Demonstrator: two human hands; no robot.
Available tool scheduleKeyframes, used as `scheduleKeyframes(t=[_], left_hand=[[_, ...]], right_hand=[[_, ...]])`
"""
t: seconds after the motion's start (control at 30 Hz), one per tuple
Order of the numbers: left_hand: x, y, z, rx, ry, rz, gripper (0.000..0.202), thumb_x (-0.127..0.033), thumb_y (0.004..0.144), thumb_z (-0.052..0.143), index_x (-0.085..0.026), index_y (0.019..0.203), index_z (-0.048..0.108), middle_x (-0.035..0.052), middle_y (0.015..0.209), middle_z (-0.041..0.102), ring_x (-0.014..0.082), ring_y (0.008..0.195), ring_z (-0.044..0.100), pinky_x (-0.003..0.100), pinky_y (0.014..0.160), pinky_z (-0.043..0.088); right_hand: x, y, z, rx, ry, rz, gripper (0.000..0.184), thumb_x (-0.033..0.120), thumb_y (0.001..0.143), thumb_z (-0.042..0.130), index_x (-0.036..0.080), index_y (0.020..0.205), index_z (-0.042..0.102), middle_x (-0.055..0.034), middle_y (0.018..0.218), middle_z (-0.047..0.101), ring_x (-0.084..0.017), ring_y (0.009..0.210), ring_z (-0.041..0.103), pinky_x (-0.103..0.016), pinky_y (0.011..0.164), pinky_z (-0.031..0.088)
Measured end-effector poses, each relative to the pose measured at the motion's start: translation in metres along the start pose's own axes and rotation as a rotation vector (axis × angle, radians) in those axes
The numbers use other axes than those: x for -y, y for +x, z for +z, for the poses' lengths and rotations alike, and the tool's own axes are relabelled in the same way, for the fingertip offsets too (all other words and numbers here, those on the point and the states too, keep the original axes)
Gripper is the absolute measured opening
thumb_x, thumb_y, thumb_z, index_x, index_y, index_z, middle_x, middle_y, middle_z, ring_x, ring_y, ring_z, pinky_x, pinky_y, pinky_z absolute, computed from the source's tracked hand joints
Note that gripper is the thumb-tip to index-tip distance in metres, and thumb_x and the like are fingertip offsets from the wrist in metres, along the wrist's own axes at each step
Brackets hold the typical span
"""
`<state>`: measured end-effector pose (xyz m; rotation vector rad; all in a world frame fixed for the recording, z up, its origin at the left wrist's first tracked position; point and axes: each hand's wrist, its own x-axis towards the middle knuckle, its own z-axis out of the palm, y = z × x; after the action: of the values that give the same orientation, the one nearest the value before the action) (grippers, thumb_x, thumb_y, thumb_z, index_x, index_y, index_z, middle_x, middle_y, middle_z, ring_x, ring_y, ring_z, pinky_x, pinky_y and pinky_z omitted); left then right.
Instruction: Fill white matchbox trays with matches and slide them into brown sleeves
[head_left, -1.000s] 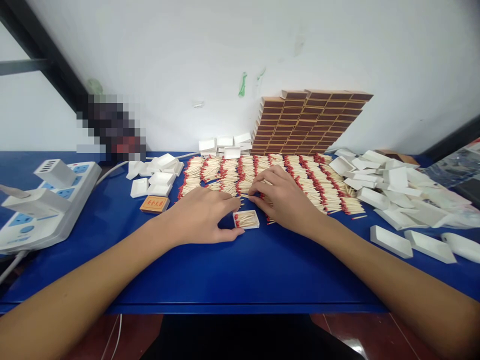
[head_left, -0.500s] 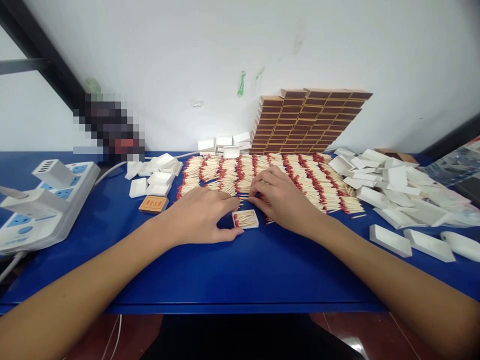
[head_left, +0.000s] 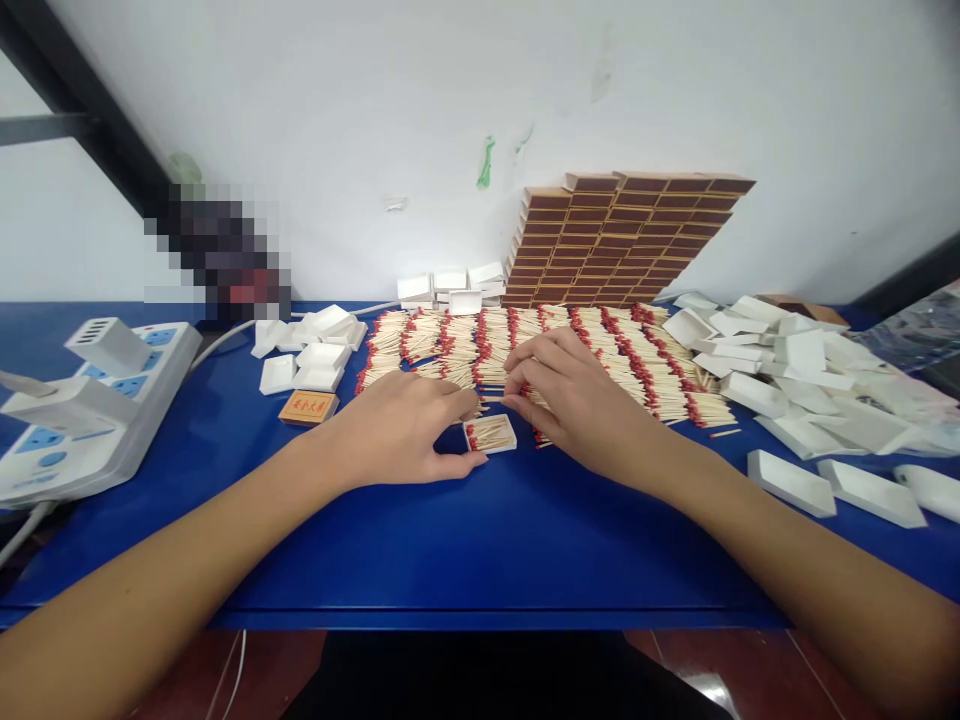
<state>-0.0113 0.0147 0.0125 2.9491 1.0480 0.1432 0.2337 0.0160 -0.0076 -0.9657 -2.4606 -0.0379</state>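
A small white matchbox tray half filled with red-tipped matches lies on the blue table. My left hand rests beside it, thumb and fingers curled around its left end. My right hand hovers just behind the tray, its fingers pinched on a few matches drawn from the big spread of matches. The pinched matches are mostly hidden by the fingers.
A stack of brown matchbox sleeves leans against the wall. Empty white trays lie in piles at the right, at the left and at the back. One orange-labelled matchbox and a white power strip sit at the left.
My right hand has lifted slightly off the match pile and its fingers have drawn together. The tray has tilted a little under my left hand.
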Motion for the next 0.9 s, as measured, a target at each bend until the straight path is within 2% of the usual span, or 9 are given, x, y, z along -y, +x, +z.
scheduleKeyframes(t=[0.2, 0.57, 0.73, 0.9], left_hand=[[0.003, 0.002, 0.000, 0.005, 0.007, -0.009, 0.038, -0.055, 0.095, 0.063, -0.019, 0.106, 0.069, 0.0041, 0.095, 0.077, 0.0242, 0.084, 0.073, 0.033, 0.066, 0.042], [0.001, 0.001, 0.001, -0.005, 0.010, -0.001, 0.033, -0.052, 0.096, 0.062, -0.020, 0.104, 0.067, 0.0022, 0.091, 0.075, 0.0247, 0.083, 0.072, 0.035, 0.065, 0.040], [0.002, 0.002, 0.001, -0.002, 0.008, 0.001, 0.033, -0.052, 0.096, 0.063, -0.020, 0.104, 0.067, 0.0024, 0.092, 0.075, 0.0239, 0.083, 0.072, 0.034, 0.065, 0.040], [0.000, 0.002, 0.001, 0.006, 0.007, -0.004, 0.034, -0.052, 0.096, 0.063, -0.020, 0.106, 0.068, 0.0025, 0.093, 0.075, 0.0235, 0.083, 0.072, 0.033, 0.066, 0.040]], right_hand=[[0.013, -0.006, -0.006, 0.096, 0.044, -0.045, 0.012, 0.022, 0.103, 0.056, 0.022, 0.094, 0.064, -0.0126, 0.111, 0.065, -0.030, 0.113, 0.054, -0.050, 0.099, 0.048], [0.015, -0.005, 0.003, 0.106, 0.082, -0.065, 0.013, 0.023, 0.105, 0.056, 0.019, 0.095, 0.063, -0.0121, 0.106, 0.066, -0.028, 0.109, 0.054, -0.047, 0.100, 0.048], [0.010, -0.004, 0.002, 0.054, 0.051, 0.009, 0.012, 0.025, 0.105, 0.055, 0.020, 0.097, 0.064, -0.0117, 0.104, 0.067, -0.029, 0.108, 0.054, -0.048, 0.096, 0.048], [-0.005, -0.003, 0.009, -0.007, -0.078, 0.074, 0.017, 0.022, 0.103, 0.055, 0.018, 0.105, 0.072, -0.0160, 0.115, 0.067, -0.034, 0.115, 0.052, -0.052, 0.093, 0.047]])
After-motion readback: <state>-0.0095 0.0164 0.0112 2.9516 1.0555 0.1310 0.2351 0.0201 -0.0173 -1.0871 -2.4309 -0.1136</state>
